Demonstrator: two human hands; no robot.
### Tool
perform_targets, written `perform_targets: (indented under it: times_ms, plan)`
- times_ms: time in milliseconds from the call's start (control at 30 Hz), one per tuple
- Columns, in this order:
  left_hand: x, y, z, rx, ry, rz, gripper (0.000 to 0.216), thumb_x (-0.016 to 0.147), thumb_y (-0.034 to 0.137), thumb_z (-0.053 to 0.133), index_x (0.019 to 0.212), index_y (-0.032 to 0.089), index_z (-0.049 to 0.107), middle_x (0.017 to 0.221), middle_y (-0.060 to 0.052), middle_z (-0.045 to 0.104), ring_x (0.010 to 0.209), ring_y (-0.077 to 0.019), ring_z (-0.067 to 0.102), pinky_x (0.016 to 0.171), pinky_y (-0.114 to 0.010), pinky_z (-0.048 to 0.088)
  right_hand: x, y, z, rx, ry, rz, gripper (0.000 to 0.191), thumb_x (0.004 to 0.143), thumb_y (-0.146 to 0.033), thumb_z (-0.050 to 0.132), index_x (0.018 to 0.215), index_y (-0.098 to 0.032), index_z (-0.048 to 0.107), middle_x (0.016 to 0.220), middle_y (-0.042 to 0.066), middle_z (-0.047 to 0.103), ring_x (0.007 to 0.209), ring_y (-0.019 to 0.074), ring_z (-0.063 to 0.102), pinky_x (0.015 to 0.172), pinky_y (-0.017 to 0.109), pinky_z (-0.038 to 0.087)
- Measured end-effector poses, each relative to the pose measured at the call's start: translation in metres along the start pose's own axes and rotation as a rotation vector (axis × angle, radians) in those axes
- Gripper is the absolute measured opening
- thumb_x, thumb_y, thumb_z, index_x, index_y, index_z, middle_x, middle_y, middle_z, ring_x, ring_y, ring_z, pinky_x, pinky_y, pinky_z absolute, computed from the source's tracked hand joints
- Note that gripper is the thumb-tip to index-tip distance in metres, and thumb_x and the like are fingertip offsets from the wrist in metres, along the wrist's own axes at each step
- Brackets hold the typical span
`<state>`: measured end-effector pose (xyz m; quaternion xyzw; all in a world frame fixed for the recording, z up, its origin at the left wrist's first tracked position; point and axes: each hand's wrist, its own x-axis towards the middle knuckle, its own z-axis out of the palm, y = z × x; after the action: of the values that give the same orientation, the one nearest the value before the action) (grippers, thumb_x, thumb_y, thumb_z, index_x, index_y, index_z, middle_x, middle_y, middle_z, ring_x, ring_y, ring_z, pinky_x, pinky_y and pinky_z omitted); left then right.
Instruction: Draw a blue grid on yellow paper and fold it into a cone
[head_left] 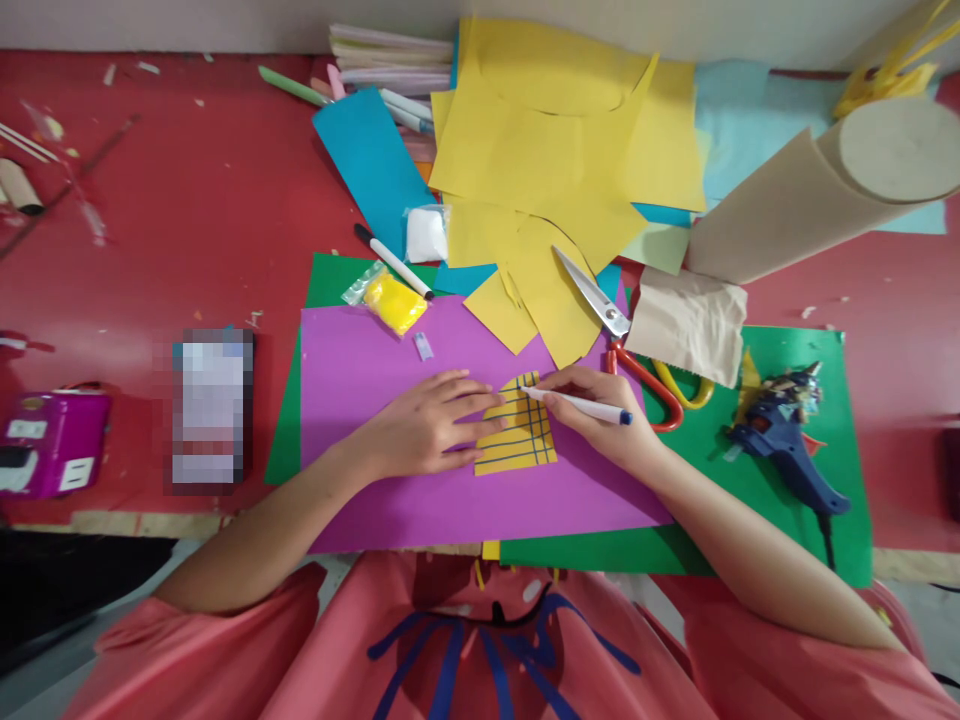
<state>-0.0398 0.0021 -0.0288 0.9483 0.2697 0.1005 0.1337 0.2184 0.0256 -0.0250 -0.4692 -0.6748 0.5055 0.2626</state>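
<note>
In my right hand [592, 405] is a white marker [589, 408] with a blue end, its tip at the upper part of a small yellow paper piece [504, 445]. Dark lines run across that piece, crossed by upright lines near its right side. My left hand [427, 425] lies flat with fingers spread, its fingertips on the left edge of the yellow piece. Both rest over a purple sheet [420, 510]. Scissors [600, 300] with red and yellow handles lie just beyond my right hand.
A blue glue gun [791, 450] lies right on a green sheet [750, 540]. Beyond are yellow sheets [547, 130], a large paper roll [795, 200], a capped marker [397, 265], a yellow clay packet [395, 303] and a white packet [427, 235]. A phone [210, 410] sits left.
</note>
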Motion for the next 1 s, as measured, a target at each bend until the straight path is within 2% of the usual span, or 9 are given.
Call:
perform_targets:
  times_ms: [500, 867, 1000]
  plan:
    - [0.0003, -0.0001, -0.001, 0.009, 0.006, 0.009, 0.031, 0.092, 0.03, 0.056, 0.121, 0.025, 0.064, 0.129, -0.006, 0.063, 0.122, -0.0233, 0.053, 0.108, -0.046, 0.042, -0.002, 0.0, -0.0029, 0.019, -0.105, 0.039, 0.017, 0.081, -0.025, 0.06, 0.071, -0.013, 0.066, 0.059, -0.001, 0.058, 0.051, 0.0082, 0.045, 0.047, 0.022, 0.033]
    - [-0.0001, -0.0008, -0.0002, 0.0, 0.024, 0.015, 0.03, 0.092, 0.031, 0.056, 0.121, 0.026, 0.064, 0.128, -0.006, 0.064, 0.123, -0.0234, 0.053, 0.107, -0.046, 0.043, -0.0059, -0.0018, -0.0033, 0.043, -0.244, 0.04, 0.021, 0.082, -0.028, 0.061, 0.066, -0.014, 0.061, 0.062, -0.001, 0.058, 0.054, 0.0086, 0.046, 0.05, 0.022, 0.036]
    - [-0.0004, -0.001, 0.0002, 0.009, 0.019, 0.012, 0.03, 0.092, 0.032, 0.057, 0.12, 0.027, 0.064, 0.128, -0.006, 0.063, 0.124, -0.0228, 0.052, 0.108, -0.046, 0.042, -0.0057, -0.0051, -0.0038, 0.054, -0.292, 0.035, 0.021, 0.08, -0.022, 0.061, 0.061, -0.014, 0.057, 0.055, -0.004, 0.051, 0.049, 0.0063, 0.041, 0.047, 0.02, 0.033]
